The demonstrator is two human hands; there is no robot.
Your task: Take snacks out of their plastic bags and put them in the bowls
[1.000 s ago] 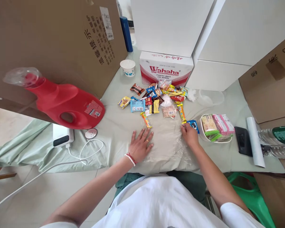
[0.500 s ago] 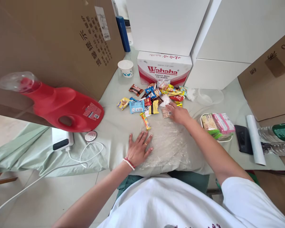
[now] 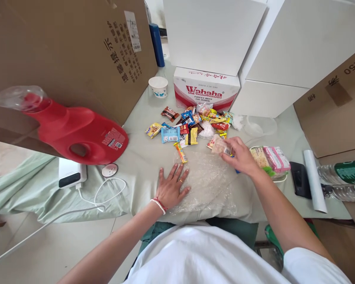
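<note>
My left hand [image 3: 172, 186] lies flat with fingers spread on the left edge of a clear plastic sheet [image 3: 208, 181] spread on the pale green cloth [image 3: 142, 161]. My right hand [image 3: 239, 156] is closed on a small pale snack packet [image 3: 221, 146], held just above the sheet's far right corner. Beyond it lies a heap of small wrapped snacks [image 3: 195, 124]. A yellow-orange snack bar [image 3: 181, 152] lies at the sheet's far left corner.
A white bowl [image 3: 279, 177] with wafer packets stands right of my right hand. A red detergent jug [image 3: 73, 132] lies at left, with a power bank [image 3: 70, 176] and white cable. A Wahaha carton [image 3: 205, 90], paper cup [image 3: 159, 85], cardboard boxes, black phone [image 3: 301, 179], paper roll and water bottles surround.
My right hand went from the sheet's right edge to the snack heap, closed on a pale packet, and has drawn it back toward the sheet. My left hand stayed flat.
</note>
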